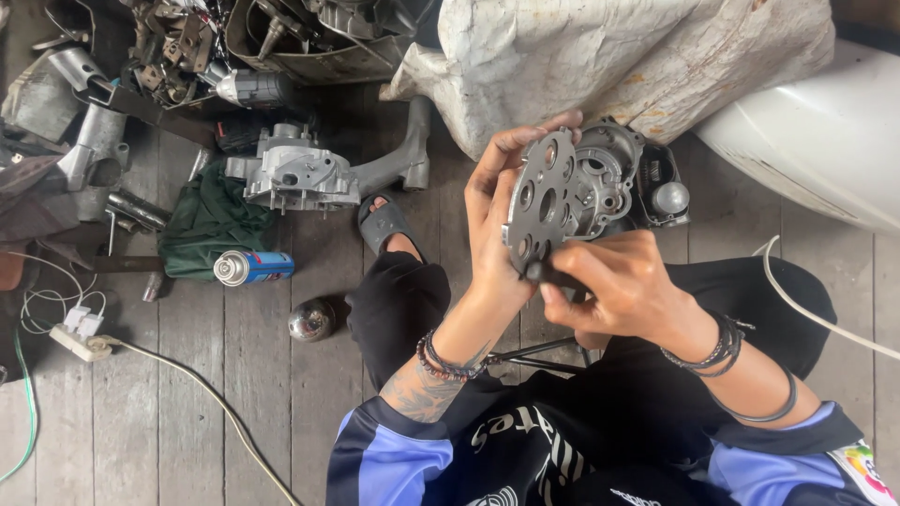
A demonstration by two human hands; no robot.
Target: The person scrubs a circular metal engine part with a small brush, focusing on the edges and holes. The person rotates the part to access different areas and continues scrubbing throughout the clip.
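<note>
My right hand [623,286] pinches small dark tool [548,274] at lower edge of round holed plate [542,201]; left hand [497,215] grips plate upright above lap. I'd brace plate firm, work tool gently. Beyond: engine casing [623,178], spray can [251,267] on plank floor [187,394]
</note>
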